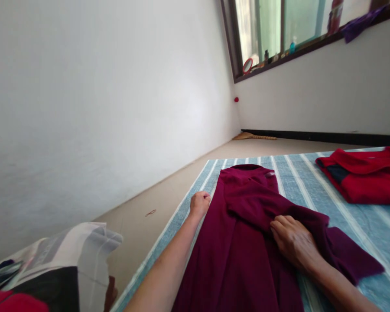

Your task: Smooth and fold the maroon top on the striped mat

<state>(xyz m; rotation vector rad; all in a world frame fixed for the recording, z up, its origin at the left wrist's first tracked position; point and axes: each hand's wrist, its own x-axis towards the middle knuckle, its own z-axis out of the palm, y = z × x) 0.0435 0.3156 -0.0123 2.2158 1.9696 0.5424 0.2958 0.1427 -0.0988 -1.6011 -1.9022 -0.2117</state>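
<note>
A maroon long-sleeved shirt (pixel 243 260) lies face down on a blue-and-white striped mat (pixel 299 195), with its collar (pixel 243 170) at the far end. One sleeve (pixel 354 255) is folded across its back and hangs past the right edge. My right hand (pixel 294 242) lies flat on that fold, fingers together, with no visible grip. My left hand (pixel 199 204) is a closed fist at the shirt's left edge, touching the mat. Nothing shows in it.
A folded red garment (pixel 360 177) lies on the mat's far right. A white plastic bag (pixel 91 255) with clothes sits at lower left. Beyond the mat are a beige floor (pixel 169 186), a broom (pixel 253 136), white walls and a window ledge with bottles.
</note>
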